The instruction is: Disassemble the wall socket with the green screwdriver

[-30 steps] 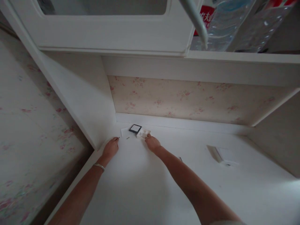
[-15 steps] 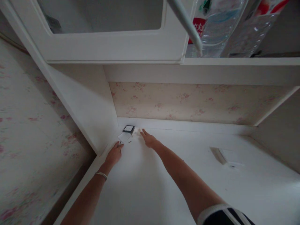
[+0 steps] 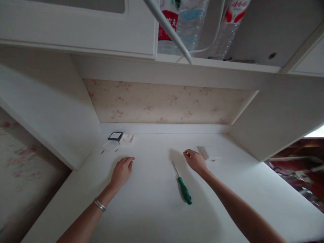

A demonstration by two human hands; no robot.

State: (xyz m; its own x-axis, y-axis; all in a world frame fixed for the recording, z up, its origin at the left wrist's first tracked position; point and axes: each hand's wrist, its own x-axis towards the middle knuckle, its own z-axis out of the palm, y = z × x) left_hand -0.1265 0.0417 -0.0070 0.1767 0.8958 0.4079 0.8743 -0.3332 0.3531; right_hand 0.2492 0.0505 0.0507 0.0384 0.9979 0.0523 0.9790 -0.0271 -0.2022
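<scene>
Just beside the right hand (image 3: 194, 160), green screwdriver (image 3: 184, 189), on white desktop (image 3: 149, 206).

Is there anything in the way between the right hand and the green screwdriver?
Nothing I can see. The green screwdriver lies on the white tabletop just left of the right hand, handle toward the person. The small white piece sits on the hand's other side.

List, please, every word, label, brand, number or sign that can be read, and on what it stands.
"农夫": red label on a clear plastic bottle.
Rightmost clear plastic bottle, red-and-white label: script too blurred to read.
Green-handled screwdriver, black square piece with white centre: nothing readable.
</scene>
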